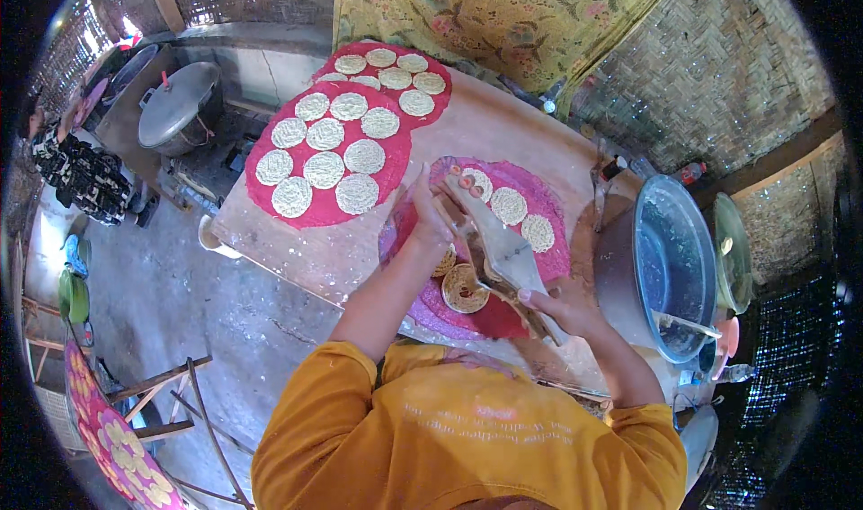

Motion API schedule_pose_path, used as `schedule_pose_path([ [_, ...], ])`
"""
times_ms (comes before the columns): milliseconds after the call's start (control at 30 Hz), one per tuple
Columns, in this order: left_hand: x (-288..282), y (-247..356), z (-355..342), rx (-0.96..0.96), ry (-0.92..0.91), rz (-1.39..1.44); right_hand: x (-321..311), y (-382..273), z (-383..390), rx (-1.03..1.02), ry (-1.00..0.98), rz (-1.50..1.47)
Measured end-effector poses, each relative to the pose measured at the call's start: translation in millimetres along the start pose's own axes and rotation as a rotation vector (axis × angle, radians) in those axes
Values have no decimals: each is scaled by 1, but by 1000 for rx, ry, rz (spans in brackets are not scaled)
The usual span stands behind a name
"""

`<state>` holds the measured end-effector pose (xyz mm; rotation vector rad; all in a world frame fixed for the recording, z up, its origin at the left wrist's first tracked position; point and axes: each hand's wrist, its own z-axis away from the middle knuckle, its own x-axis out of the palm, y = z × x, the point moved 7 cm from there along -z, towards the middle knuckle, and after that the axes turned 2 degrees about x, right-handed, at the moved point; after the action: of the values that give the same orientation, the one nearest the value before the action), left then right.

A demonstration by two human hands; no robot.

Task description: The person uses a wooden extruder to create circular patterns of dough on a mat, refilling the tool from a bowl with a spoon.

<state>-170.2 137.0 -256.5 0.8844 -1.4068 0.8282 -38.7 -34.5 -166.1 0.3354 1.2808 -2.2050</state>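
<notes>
A long wooden tool like a hand press (pixel 510 256) slants across the middle, above a round pink-red mat (pixel 559 206). My left hand (pixel 434 211) grips it near its far end, and my right hand (pixel 572 307) is closed around the near end, thumb on top. What is inside or under the tool is mostly hidden. Below it on the mat lies a tan ring (pixel 465 289), with a second tan round (pixel 445 261) partly covered. Along the mat's far side are pale, textured dough discs (pixel 509 206) in a curved row.
Two more red mats with several pale discs (pixel 324 134) lie at the table's (pixel 503 123) far left. A large blue-lined basin (pixel 665 258) with a stick across its rim stands at the right. At far left are a lidded pot (pixel 180 110) and a person's patterned clothing (pixel 85 173).
</notes>
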Motion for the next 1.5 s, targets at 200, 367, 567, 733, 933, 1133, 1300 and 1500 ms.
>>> schedule_pose_path([
  [200,-19,-3,5,-81,53,-17,17,40,-8,83,74,11],
  [367,39,44,17,-58,-164,11,39,53,-30,70,-224,-540],
  [567,174,102,86,61,-547,-251,49,45,-40,-501,378,535],
  [733,175,86,141,128,-392,-649,69,46,-44,-420,346,739],
  [933,145,87,141,84,-287,-593,75,38,-35,-520,322,792],
  [1133,136,87,134,138,-284,-645,75,42,-46,-499,347,850],
  [1300,134,82,134,91,-300,-551,65,34,-44,-539,376,690],
  [1500,136,85,132,134,-303,-651,76,36,-57,-574,301,593],
])
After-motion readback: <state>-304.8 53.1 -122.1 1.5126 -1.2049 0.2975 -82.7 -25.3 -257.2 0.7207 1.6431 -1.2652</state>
